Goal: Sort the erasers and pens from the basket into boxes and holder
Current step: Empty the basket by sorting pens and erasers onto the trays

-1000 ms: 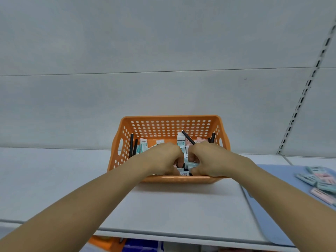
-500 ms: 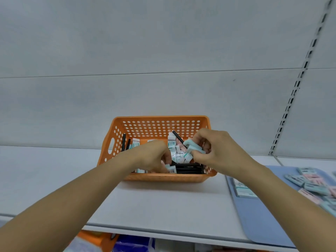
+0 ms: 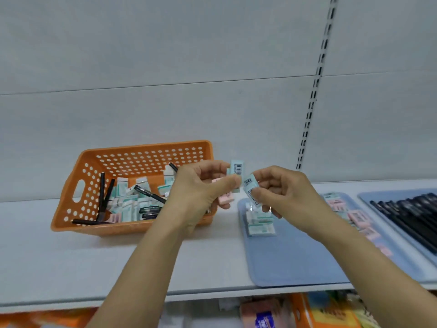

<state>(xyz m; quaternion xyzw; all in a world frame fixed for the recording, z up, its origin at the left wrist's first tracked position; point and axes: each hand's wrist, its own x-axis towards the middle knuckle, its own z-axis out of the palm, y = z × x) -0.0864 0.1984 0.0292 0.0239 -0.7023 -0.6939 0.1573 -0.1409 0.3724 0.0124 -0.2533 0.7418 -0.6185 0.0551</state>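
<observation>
An orange perforated basket [image 3: 132, 185] sits on the white shelf [image 3: 71, 256], and everything else is easiest placed from it. Inside it lies a jumble of pale green and white erasers [image 3: 127, 204] with a pink one near the front wall, and several black pens [image 3: 101, 195] lean against the left wall or lie across the heap. Just to the right of the basket's right rim, raised above the shelf, the left hand [image 3: 201, 192] has its fingers curled and its thumb pressed forward, pinching a small bunch of erasers: a green eraser with a barcode [image 3: 236, 170] stands up above the thumb and a pink eraser [image 3: 225, 197] pokes out beneath it. This hand and its forearm cover the basket's right front corner and whatever lies there. A little further right, the right hand [image 3: 281, 195] has its fingers curled in too, thumb and forefinger pinching another green eraser [image 3: 251, 189] that tilts toward the left hand's bunch; the two almost touch, though I cannot tell whether they do. Below that hand, to the right of the basket, a blue tray [image 3: 295, 256] lies on the shelf with a short stack of green-and-white erasers [image 3: 260, 224] near its left end and pink and green ones partly hidden behind the right wrist. Further right again, a second blue tray [image 3: 369, 197] carries a row of black pens [image 3: 413, 216]. Beneath the shelf edge, colourful packaged goods show, blurred.
</observation>
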